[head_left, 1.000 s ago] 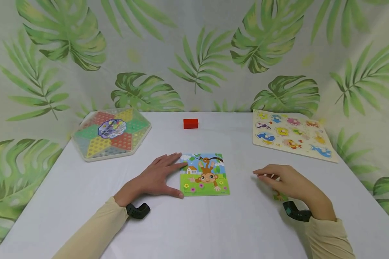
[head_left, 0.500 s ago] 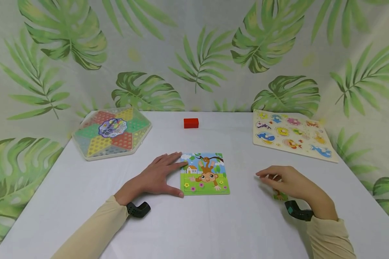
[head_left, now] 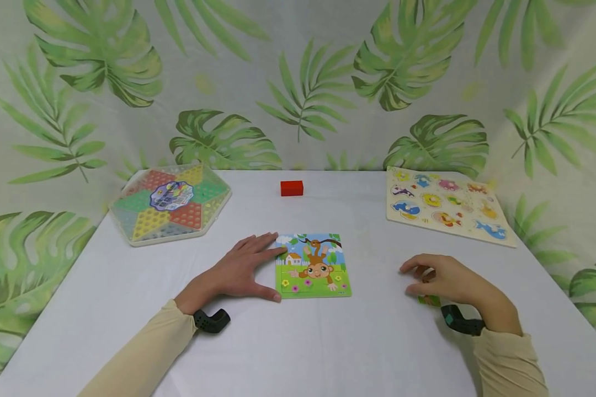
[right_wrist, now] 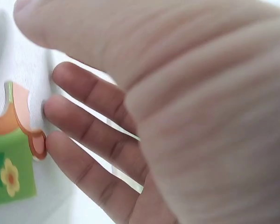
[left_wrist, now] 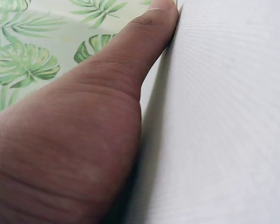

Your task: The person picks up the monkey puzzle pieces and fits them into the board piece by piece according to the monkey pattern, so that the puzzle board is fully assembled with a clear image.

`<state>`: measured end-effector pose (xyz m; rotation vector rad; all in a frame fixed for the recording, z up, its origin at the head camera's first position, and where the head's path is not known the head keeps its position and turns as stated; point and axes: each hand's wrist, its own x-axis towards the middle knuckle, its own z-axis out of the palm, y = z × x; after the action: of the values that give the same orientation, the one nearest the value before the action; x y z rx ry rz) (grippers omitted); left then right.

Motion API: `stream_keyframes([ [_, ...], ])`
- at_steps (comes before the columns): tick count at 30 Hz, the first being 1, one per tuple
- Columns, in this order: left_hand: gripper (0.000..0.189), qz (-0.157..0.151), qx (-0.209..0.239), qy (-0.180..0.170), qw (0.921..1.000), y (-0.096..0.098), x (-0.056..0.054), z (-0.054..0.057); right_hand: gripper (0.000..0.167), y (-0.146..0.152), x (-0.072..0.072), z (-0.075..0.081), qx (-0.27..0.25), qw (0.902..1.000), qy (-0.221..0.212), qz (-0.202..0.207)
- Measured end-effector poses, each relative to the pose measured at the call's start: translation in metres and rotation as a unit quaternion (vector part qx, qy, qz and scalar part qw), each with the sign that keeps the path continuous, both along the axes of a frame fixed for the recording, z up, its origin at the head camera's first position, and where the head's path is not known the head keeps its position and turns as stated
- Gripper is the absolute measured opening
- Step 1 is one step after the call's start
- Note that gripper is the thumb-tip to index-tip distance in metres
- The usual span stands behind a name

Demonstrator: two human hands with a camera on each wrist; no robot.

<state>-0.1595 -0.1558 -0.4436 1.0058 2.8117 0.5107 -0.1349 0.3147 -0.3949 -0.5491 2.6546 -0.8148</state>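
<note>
In the head view, a square jigsaw puzzle (head_left: 314,266) with a hanging monkey lies mid-table. My left hand (head_left: 238,270) is spread along its left side, forefinger and thumb tips at the edge. The left wrist view shows only that hand's thumb side (left_wrist: 98,107) low over the white cloth. Over to the right, my right hand (head_left: 444,278) hovers with thumb and fingers apart, above a loose puzzle piece (head_left: 429,300) it partly covers. In the right wrist view that green piece (right_wrist: 11,168), printed with a yellow flower, has a knob right at one fingertip.
A hexagonal Chinese checkers board (head_left: 171,204) lies at the back left. A small red block (head_left: 291,188) stands at the back middle. A sea-animal peg puzzle board (head_left: 447,207) lies at the back right, before a leaf-print curtain (head_left: 303,88).
My right hand has drawn a little to the right, its thumb parting from the fingers. The loose puzzle piece and my left hand have stayed in place.
</note>
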Motion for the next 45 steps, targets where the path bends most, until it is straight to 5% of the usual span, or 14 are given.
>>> stream_keyframes([
  [23,0.107,0.001,0.001,-0.005,1.0,0.0,0.001,0.001,0.021,0.011,0.001,-0.003,0.0,0.9999,0.003,0.011],
  [31,0.106,0.005,-0.005,-0.006,1.0,0.0,0.002,0.003,0.017,0.005,-0.003,-0.004,0.002,0.9976,0.067,0.013],
  [38,0.106,-0.001,0.0,0.007,1.0,0.001,0.001,0.004,0.04,0.013,0.001,-0.001,0.036,0.9991,0.014,-0.017],
  [45,0.106,0.0,0.0,0.004,1.0,0.0,0.001,0.001,0.051,0.017,0.0,-0.002,0.05,0.9986,-0.012,-0.005],
])
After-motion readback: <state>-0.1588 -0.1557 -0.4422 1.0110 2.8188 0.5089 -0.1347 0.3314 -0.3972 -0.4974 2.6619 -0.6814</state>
